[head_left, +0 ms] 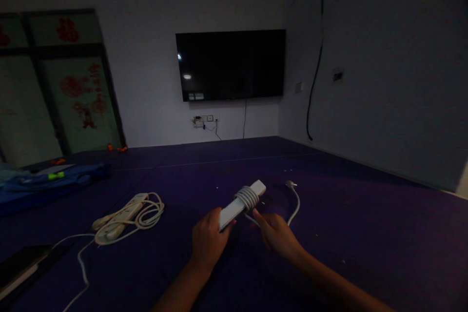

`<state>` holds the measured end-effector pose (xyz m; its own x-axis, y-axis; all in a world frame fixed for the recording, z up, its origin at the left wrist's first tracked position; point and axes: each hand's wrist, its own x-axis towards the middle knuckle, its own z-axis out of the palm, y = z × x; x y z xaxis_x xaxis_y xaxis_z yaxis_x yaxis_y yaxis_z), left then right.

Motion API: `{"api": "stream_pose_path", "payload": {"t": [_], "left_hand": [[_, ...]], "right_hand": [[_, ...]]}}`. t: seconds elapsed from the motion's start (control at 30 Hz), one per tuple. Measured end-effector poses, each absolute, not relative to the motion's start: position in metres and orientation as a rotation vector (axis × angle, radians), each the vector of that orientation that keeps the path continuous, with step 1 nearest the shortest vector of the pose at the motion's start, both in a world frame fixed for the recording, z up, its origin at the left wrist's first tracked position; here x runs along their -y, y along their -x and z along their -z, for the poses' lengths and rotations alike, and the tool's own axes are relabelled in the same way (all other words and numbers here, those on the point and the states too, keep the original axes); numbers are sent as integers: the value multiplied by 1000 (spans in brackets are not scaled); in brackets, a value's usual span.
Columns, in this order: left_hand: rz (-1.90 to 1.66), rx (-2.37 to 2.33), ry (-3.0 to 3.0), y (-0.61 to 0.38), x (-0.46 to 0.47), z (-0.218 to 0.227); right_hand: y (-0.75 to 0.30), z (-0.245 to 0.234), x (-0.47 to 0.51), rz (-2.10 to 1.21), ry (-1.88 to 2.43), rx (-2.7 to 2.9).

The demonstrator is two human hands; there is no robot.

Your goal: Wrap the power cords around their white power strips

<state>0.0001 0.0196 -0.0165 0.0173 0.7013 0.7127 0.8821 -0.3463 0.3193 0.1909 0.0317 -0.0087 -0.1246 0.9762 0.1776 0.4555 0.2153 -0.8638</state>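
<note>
My left hand (209, 238) is closed around the near end of a white power strip (229, 213), tilted up and away from me. Several turns of its white cord (247, 197) are wound around the strip towards the far end. Just right of those coils, my right hand (278, 235) pinches the loose run of the cord, with the thumb close to the windings. From behind that hand the cord comes out and curves to its plug (291, 185), over the purple surface.
A second white power strip (127, 214) with loosely looped cord lies to the left. A dark flat object (22, 265) is at the lower left, blue cloth (54, 183) behind it. Small white bits dot the purple surface (365, 234). A television (234, 66) hangs on the far wall.
</note>
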Motion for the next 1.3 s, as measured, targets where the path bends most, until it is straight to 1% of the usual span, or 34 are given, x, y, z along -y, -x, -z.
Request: {"api": "stream_pose_path", "payload": {"t": [0.43, 0.73, 0.9, 1.07, 1.3], "left_hand": [[1078, 1129, 1971, 4, -19, 20], [985, 1045, 1906, -1, -10, 15], [955, 1027, 1908, -2, -10, 17], [902, 984, 1901, -1, -10, 17], [930, 984, 1947, 1, -14, 19]], "right_hand": [[-186, 4, -28, -942, 1260, 1620], [-190, 5, -33, -1005, 1259, 1640], [-189, 3, -34, -1079, 1257, 1642], [-187, 0, -33, -1186, 1303, 1530], [-184, -4, -31, -1186, 1359, 1483]]}}
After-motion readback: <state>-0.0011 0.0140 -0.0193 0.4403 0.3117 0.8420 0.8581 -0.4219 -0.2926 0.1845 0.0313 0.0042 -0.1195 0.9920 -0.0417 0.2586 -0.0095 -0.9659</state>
